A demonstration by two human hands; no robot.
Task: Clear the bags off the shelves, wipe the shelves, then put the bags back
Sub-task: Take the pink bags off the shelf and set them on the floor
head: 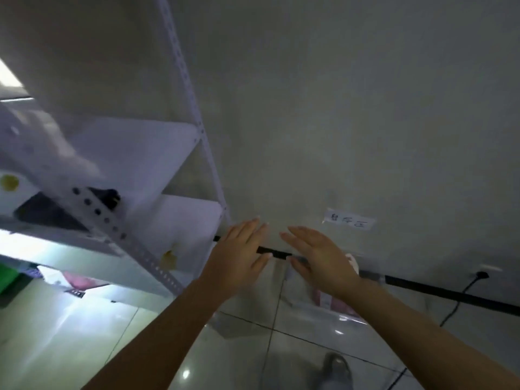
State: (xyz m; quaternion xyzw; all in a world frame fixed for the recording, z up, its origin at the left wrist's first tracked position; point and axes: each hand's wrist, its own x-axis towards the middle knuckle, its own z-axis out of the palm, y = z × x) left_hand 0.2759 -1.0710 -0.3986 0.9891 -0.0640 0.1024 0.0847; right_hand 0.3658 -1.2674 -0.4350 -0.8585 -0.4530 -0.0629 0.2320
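Hands flat, fingers straight, holding nothing: left hand [239, 256], right hand [318, 260], apart, right of shelf [135, 153] edge.

Dim, motion-blurred; glare on floor [70, 311] lower left; wide-angle edge distortion.

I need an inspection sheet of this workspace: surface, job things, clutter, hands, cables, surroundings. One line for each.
Surface: white shelves on a perforated metal rack; right parts bare.
Job things: clear plastic bag with pink contents on the floor by the wall, under the right hand.
Clutter: dark object on a shelf, blurred; green thing at far left.
Hands: left hand and right hand both open, holding nothing.
Cables: black cable plugged into wall socket.
Surroundings: pale wall, paper label, glossy tiled floor.
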